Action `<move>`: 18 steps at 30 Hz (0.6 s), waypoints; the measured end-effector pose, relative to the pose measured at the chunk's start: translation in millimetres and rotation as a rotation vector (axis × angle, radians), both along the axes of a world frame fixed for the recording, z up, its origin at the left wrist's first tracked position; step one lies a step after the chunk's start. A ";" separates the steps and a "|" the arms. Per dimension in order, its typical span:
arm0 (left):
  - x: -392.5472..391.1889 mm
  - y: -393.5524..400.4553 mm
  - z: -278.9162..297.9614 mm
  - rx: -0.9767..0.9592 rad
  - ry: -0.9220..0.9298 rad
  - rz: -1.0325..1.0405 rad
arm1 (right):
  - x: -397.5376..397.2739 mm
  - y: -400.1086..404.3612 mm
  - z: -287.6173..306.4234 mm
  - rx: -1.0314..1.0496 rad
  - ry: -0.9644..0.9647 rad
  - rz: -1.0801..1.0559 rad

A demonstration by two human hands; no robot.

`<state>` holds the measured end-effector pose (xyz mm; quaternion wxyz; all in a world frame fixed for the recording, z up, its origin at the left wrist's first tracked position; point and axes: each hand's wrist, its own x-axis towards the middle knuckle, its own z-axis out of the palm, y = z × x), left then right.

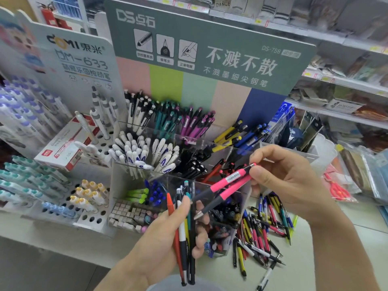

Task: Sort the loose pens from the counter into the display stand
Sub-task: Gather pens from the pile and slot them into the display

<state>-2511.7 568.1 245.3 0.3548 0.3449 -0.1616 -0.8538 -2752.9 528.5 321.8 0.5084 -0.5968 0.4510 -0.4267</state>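
Observation:
My left hand (168,234) grips a bundle of several pens (183,227), red, white, black and teal, held upright low in the middle. My right hand (281,175) pinches the top ends of two pink pens (227,186) with dark grips, their tips slanting down-left over the stand's front compartments. The clear acrylic display stand (117,185) has tiered compartments of white, teal, purple, yellow, blue, black and red pens. A pile of loose pens (262,225) lies on the counter to the right of the stand, below my right hand.
A white peg-hole stand (90,217) with capped pens and a red-and-white box (63,148) sits to the left. A green sign board (210,49) rises behind the stand. Store shelves (340,85) and packaged goods (357,177) fill the right.

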 end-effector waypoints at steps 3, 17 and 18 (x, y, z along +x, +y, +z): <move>-1.5 -5.9 -0.2 0.060 0.064 0.103 | 0.5 2.7 -1.4 -0.024 0.005 -0.041; -7.6 2.5 9.2 -0.039 -0.131 0.181 | -36.4 33.0 -9.7 -0.150 0.053 -0.533; -9.1 2.3 8.1 -0.041 -0.137 0.173 | -41.0 33.2 -8.4 -0.160 0.092 -0.563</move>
